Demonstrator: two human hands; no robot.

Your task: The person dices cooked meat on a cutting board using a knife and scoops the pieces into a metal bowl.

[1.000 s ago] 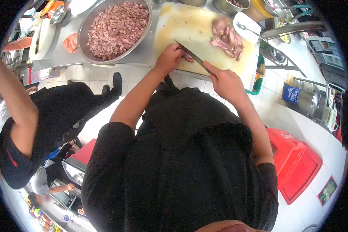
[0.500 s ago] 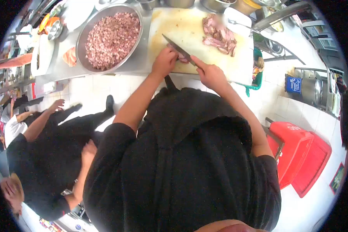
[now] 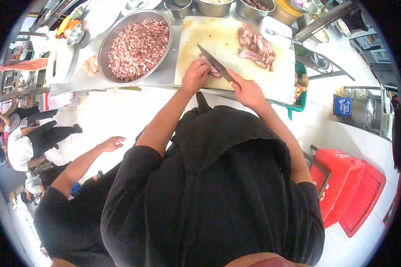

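Observation:
My right hand [image 3: 248, 92] is wrapped round the handle of a kitchen knife [image 3: 214, 62], its blade pointing up and left over the cutting board [image 3: 200, 33]. Curled fingers of my left hand [image 3: 196, 76] hold a small piece of meat [image 3: 214, 71] near the board's front edge, close beside the blade. More strips of meat [image 3: 257, 50] lie in a pile on the board's right part. To the left, a big oval metal bowl [image 3: 103, 58] holds a heap of diced meat [image 3: 139, 50].
Metal pots [image 3: 214, 9] line the back of the counter. A white dish [image 3: 276, 27] with a spoon sits by the board's back right corner. A green bin [image 3: 301, 89] stands at right, red crates [image 3: 338, 182] on the floor. A person in black [image 3: 75, 222] is close at my left.
The person at my left has moved closer behind me, one arm reaching forward. My view has shifted slightly, so the counter appears lower and further right. Both my hands keep their holds.

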